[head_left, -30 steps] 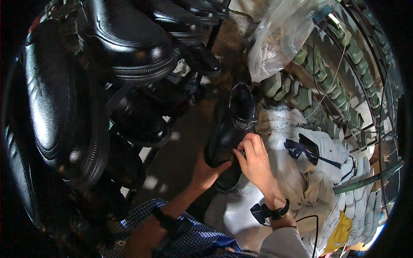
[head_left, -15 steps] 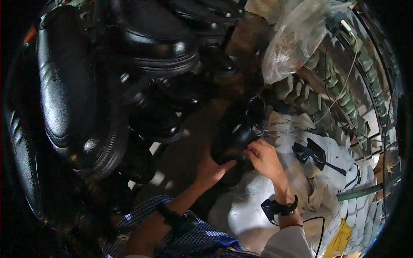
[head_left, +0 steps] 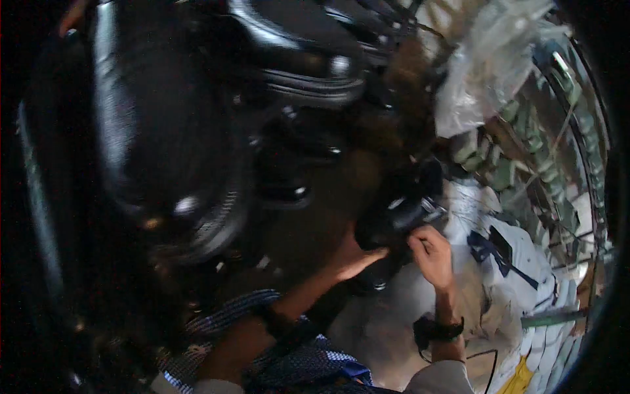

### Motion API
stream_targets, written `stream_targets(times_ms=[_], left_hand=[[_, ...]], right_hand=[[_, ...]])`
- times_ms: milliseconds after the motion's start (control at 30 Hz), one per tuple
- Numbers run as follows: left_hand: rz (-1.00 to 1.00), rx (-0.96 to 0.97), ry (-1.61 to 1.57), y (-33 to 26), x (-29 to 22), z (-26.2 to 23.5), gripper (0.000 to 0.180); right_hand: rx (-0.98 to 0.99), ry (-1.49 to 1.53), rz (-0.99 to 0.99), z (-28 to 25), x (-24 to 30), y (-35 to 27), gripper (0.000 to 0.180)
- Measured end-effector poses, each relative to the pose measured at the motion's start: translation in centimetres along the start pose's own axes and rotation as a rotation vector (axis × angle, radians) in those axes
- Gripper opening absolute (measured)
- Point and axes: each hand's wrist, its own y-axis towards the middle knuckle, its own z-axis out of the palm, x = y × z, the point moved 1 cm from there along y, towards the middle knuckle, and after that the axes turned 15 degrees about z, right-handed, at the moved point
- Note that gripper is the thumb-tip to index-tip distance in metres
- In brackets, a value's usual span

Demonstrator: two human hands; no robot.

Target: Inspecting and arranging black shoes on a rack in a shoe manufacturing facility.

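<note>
A glossy black shoe [head_left: 392, 220] is in front of me in the middle of the view, partly lost in shadow. My left hand [head_left: 357, 260] cups its near left end, the thumb lying along the near side and the other fingers hidden behind it. At the shoe's right side is my right hand [head_left: 431, 255], its fingers curled and pinched together. Whatever the pinch holds, if anything, is too dark and blurred to make out.
Large black shoes [head_left: 164, 144] crowd the left and upper left, close to the camera. A clear plastic bag [head_left: 482, 79] hangs at upper right, by stacked greenish pieces [head_left: 525, 151]. Pale cloth with dark straps [head_left: 502, 256] and a yellow piece [head_left: 515, 377] lie right.
The whole view has shifted, so the shoes, the bag and both hands appear farther right and the picture is blurrier. My hands keep about the same places on the held shoe.
</note>
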Motion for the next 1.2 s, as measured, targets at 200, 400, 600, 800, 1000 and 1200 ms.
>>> stream_targets(times_ms=[200, 400, 600, 800, 1000, 1200], left_hand=[[0.073, -0.014, 0.047, -0.5, 3.9, 2.6, 0.095], [-0.143, 0.079, -0.046, -1.2, -0.7, 1.4, 0.079], [0.589, 0.527, -0.249, -1.9, 9.0, 2.0, 0.061], [0.001, 0.39, -0.481, 1.1, -4.0, -0.8, 0.058], [-0.336, 0.119, -0.648, -0.3, -2.8, 1.0, 0.058], [0.399, 0.167, -0.382, -0.2, -0.3, 0.4, 0.059]], right_hand=[[-0.012, -0.392, 0.087, 0.1, -1.5, -0.2, 0.005], [-0.103, -0.233, -0.07, -1.0, -4.5, -0.6, 0.017], [-0.223, 1.321, 0.674, -0.9, -1.4, 1.2, 0.016], [0.503, 1.997, -0.125, -4.4, -1.3, 4.1, 0.029], [-0.034, 1.017, 0.263, -3.9, -0.9, 1.6, 0.03], [-0.138, 0.326, 0.287, -2.1, 1.5, 1.0, 0.023]])
